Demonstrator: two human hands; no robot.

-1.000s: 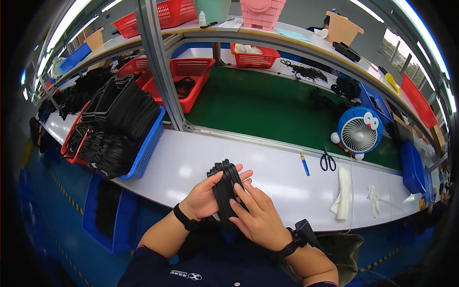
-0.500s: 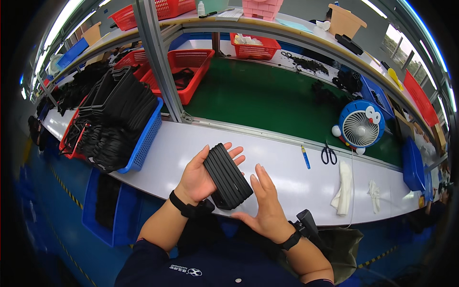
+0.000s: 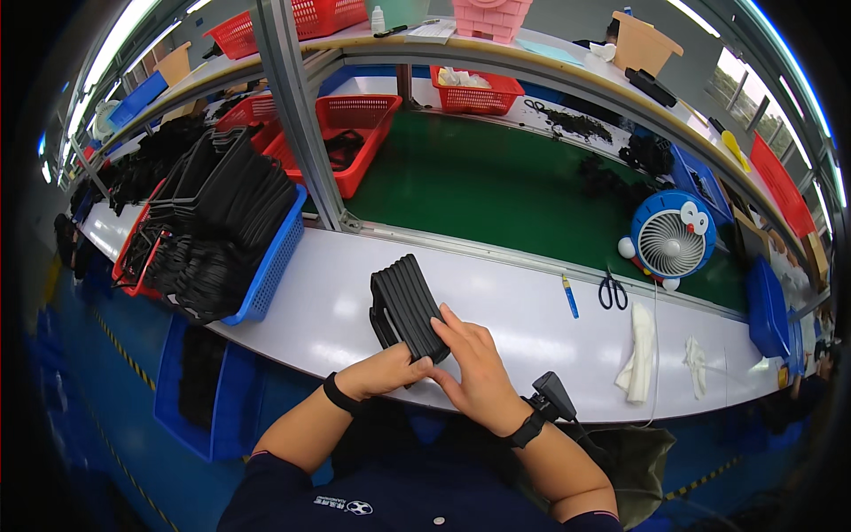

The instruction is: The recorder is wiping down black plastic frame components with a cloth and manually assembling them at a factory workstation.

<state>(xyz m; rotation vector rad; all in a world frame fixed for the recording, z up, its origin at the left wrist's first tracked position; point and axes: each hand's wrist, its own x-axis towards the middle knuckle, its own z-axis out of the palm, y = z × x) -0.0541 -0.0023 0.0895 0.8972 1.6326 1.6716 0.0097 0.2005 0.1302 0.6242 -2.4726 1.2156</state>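
A black ribbed case (image 3: 406, 305) stands tilted above the white bench (image 3: 514, 319), its ridged face toward me. My left hand (image 3: 383, 372) grips its lower end from beneath. My right hand (image 3: 474, 372) presses fingers against its lower right corner. Both wrists wear black bands.
A blue bin (image 3: 266, 266) heaped with black cases sits at the left, red baskets (image 3: 355, 133) behind it. A metal post (image 3: 297, 115) rises from the bench edge. Right of me lie a blue pen (image 3: 570, 295), scissors (image 3: 612, 289), a white cloth (image 3: 638, 355) and a blue round fan (image 3: 669, 239).
The case has swung from lying flat across my left palm to standing more upright. My left hand dropped from its side to its lower end, and my right hand closed onto its corner.
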